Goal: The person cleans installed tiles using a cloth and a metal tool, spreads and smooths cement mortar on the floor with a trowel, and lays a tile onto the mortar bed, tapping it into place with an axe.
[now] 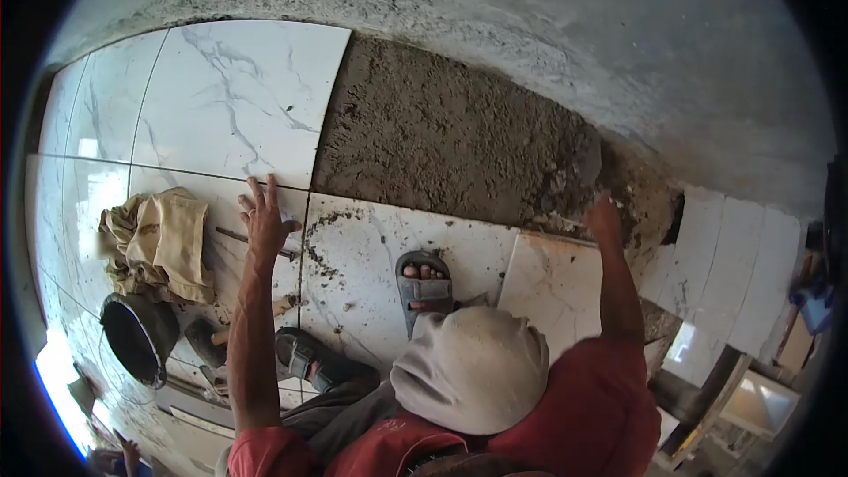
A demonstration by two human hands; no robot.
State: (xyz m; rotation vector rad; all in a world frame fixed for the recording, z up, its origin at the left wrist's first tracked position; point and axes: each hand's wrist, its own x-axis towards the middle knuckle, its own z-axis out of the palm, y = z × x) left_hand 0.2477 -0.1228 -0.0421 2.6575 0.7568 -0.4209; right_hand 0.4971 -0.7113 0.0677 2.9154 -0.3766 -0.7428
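My left hand (pixel 263 219) rests with fingers spread on the white marbled tiles (pixel 234 106), its fingertips near a joint between them; it holds nothing. My right hand (pixel 604 217) is closed at the right end of a bed of wet grey-brown mortar (pixel 433 128). From it reaches what looks like a trowel with a grey blade (pixel 583 162), lying over the mortar; its handle is hidden in the fist. The mortar has a rough surface and lies between the laid tile and the grey wall.
A beige cloth (pixel 163 243), a black bucket (pixel 139 338) and a mallet-like tool (pixel 206 340) lie at left. A thin metal tool (pixel 256 243) is beside my left hand. Stacked white tiles (pixel 729 269) stand at right. Part of another person (pixel 124 459) shows at bottom left.
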